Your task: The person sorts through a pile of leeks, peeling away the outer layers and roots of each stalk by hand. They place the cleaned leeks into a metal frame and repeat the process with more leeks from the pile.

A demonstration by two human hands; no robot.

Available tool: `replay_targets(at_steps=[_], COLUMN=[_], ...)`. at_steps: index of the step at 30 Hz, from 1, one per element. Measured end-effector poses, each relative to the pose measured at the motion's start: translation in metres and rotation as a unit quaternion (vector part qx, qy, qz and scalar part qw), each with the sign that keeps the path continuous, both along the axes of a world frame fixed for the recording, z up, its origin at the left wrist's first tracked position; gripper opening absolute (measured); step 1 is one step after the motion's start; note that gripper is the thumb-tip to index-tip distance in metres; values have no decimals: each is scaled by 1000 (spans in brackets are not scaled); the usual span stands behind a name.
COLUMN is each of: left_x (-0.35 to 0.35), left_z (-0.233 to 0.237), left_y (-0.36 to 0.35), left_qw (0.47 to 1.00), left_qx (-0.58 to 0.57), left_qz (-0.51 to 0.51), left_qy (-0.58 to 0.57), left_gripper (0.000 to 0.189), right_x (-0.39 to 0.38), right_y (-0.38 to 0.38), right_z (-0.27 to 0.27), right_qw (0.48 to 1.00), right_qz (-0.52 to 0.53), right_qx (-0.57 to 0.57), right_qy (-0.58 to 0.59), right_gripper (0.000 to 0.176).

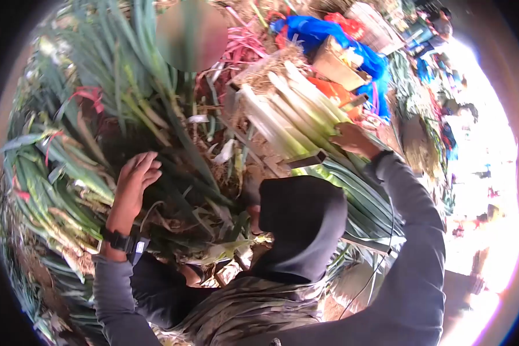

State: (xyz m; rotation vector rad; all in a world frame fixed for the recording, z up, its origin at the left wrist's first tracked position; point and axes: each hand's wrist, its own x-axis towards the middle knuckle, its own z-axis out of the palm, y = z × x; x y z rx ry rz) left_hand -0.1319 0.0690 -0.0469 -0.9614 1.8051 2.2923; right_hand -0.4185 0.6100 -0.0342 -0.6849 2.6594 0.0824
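My left hand (137, 180) is held over dark leek leaves, its fingers loosely bent and a little apart, with nothing visible in it. Trimmed leeks (291, 109) lie side by side in a frame (305, 160), white stalks toward the top and green leaves toward the bottom right. Across their upper right side rests my right hand (354, 140), palm down and fingers extended; its fingertips are partly hard to make out. Untrimmed leeks (138, 75) with long leaves are heaped beyond my left hand. A black cloth hood (303, 225) hides the middle below the frame.
Bundled leeks (52, 190) with red ties lie at left. Beyond the frame are pink strips (248, 46), a cardboard box (334, 63), blue sheeting (314, 29) and a pale crate (375, 26). A person (442, 29) is far off at upper right. Loose leaves litter the ground.
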Motion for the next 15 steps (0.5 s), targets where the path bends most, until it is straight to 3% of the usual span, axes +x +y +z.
replay_targets(at_steps=[1,2,3,4,5,6,8,10,13,15], left_x=[5,11,18,28,40,48,64,77,92,106], left_z=[12,26,37,46,47,46,52,53,65,50], left_y=[-1,3,3,-2,-11,-22,-40,-63,-77,-88], left_qw=[999,998,996,992,987,981,968,959,946,934], left_qx=[-2,-4,4,4,10,12,15,50,55,87], left_qz=[22,46,56,75,93,104,160,206,264,242], left_qy=[26,45,74,100,128,161,192,188,179,247], left_gripper=[35,35,35,35,35,35,33,29,30,25], right_x=[8,16,7,10,13,20,101,151,211,232], right_y=[-7,-26,-11,-17,-22,-47,-150,-204,-271,-303], right_z=[15,46,32,46,60,85,176,210,237,237], right_qw=[998,1000,994,934,779,870,886,904,884,886], right_qz=[5,14,69,-15,-110,-131,-46,4,20,130], right_qx=[-63,-15,-80,-315,-504,-414,-418,-376,-244,-174], right_qy=[14,0,23,-171,-357,-234,-194,-201,-398,-409], right_gripper=[72,68,59,57,61,56,46,44,36,31])
